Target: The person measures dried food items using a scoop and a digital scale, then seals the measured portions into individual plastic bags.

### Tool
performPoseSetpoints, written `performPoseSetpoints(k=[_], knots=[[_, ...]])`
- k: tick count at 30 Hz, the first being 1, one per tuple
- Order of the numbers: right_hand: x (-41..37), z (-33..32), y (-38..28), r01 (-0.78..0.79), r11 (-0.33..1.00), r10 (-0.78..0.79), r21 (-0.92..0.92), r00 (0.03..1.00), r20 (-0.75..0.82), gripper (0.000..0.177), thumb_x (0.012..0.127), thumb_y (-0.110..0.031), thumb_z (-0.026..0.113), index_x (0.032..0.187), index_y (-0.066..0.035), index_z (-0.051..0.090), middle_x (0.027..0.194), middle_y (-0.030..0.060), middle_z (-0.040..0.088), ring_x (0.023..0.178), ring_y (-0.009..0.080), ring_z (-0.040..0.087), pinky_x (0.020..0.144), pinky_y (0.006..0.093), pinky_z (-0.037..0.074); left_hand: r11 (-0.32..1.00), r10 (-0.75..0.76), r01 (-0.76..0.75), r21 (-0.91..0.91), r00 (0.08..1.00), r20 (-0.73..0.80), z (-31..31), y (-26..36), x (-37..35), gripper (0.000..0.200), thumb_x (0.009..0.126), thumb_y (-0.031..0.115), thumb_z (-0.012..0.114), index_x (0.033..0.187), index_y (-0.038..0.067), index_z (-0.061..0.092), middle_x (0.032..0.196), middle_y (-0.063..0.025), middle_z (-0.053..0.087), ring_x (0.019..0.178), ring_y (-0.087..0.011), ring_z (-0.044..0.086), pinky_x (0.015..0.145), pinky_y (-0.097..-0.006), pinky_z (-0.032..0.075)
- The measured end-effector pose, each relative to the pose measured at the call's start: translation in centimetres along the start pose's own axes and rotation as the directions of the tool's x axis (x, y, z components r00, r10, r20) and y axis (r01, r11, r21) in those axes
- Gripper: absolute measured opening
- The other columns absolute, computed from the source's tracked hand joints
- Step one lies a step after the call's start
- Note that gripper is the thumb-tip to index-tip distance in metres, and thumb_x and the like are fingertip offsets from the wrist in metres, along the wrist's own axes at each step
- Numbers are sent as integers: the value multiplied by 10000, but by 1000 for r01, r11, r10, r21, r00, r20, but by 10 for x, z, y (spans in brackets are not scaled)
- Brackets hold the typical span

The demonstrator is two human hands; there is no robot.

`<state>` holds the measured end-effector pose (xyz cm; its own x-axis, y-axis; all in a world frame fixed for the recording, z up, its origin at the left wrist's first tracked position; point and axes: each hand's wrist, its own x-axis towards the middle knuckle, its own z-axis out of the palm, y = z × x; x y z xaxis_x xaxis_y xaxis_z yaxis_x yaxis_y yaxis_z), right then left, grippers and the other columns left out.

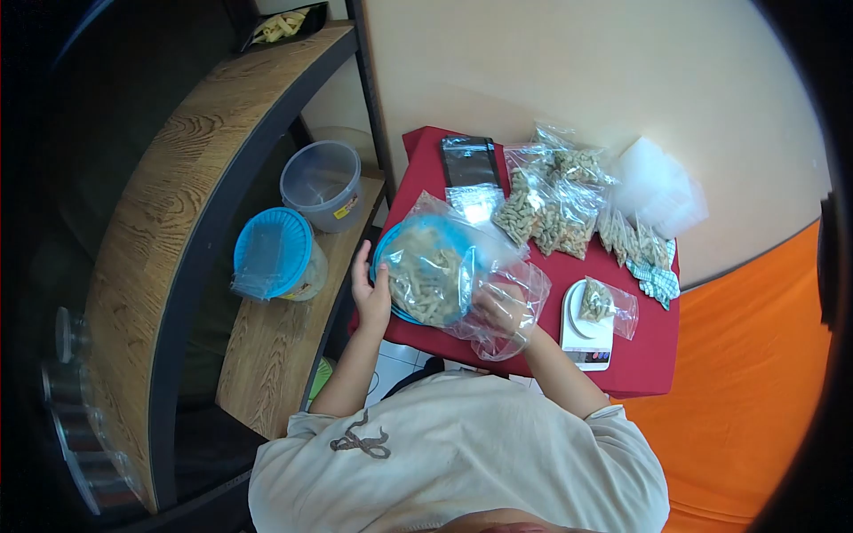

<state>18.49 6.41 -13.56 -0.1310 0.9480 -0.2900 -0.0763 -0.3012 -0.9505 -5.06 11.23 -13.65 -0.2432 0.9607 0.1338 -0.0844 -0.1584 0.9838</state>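
A large clear plastic bag (425,280) of pale, stick-shaped snacks lies over a round tub with a blue rim (377,258) at the table's left front. My left hand (371,291) rests against the left side of the tub, fingers stretched and thumb apart. On the other side, my right hand (502,306) is within the loose plastic at the bag's mouth. Its fingers are curled, and the film hides what they hold, if anything. Right of it, a small bag of snacks (598,306) sits on a white kitchen scale (576,342).
Filled snack bags (551,209) lie at the back of the red-covered table (644,369), beside a black tablet-like object (469,162) and empty plastic bags (657,186). A checked cloth (657,284) lies right. The left shelf (267,373) holds a clear bucket (320,191) and a blue-lidded tub (275,253).
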Motion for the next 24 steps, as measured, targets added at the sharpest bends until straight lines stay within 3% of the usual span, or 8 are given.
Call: performPoseSetpoints(k=[3,10,11,15,19,21,22,24], knots=[[-11,-7,0,55,987,-73,-151,991,-116,188,832,-128,635,957,12,644,794,59,646,685,124,599,607,250,501,734,483,-490,469,863,147,-2,19,-9,479,819,64,543,1272,-20,409,1340,-175,408,1270,-333,344,1056,-437,235],[-26,-7,-8,19,999,-12,41,988,-157,235,824,-124,637,1005,25,629,834,82,649,725,167,619,666,296,510,366,662,-895,255,443,605,45,34,-76,705,689,447,676,1274,133,440,1340,-178,400,1288,-399,268,1042,-565,71],[-26,-12,-1,158,981,-173,-113,974,-143,255,816,-113,632,1035,19,621,829,80,652,720,163,618,661,299,503,278,653,-932,231,360,667,52,33,-84,722,675,521,666,1281,198,445,1354,-161,394,1308,-389,222,1036,-578,-4],[-50,-22,-14,238,858,-329,-454,935,-131,294,799,-68,600,1085,-3,611,818,79,661,728,131,610,648,294,484,418,599,-851,319,521,608,81,42,-112,803,642,620,638,1320,260,400,1398,-120,347,1331,-368,159,1000,-610,-84],[-57,-35,-23,88,993,-91,-75,995,-37,311,793,-42,588,1094,35,602,853,30,655,787,91,580,693,258,477,168,703,-901,401,395,592,93,38,-111,775,664,520,649,1336,265,360,1408,-134,315,1323,-385,161,990,-618,-63],[-61,-39,-23,133,990,-131,45,991,-26,309,818,-30,581,1116,51,587,889,13,637,784,79,564,702,240,472,221,664,-803,553,539,518,95,38,-108,705,673,424,663,1298,253,385,1396,-143,324,1312,-395,176,995,-609,-37],[-65,-45,-23,107,994,-107,5,993,-44,302,835,-34,575,1126,47,583,897,13,632,793,72,557,711,230,467,197,655,-797,571,540,528,95,48,-106,830,663,337,695,1346,132,270,1403,-221,263,1305,-435,166,1002,-608,1],[-80,-56,-39,-4,999,2,-43,999,-35,303,873,-72,567,1155,40,568,894,8,620,807,55,539,733,202,445,232,652,-757,611,587,480,99,48,-103,803,672,351,691,1335,142,290,1395,-208,287,1296,-429,187,1000,-602,-3]])
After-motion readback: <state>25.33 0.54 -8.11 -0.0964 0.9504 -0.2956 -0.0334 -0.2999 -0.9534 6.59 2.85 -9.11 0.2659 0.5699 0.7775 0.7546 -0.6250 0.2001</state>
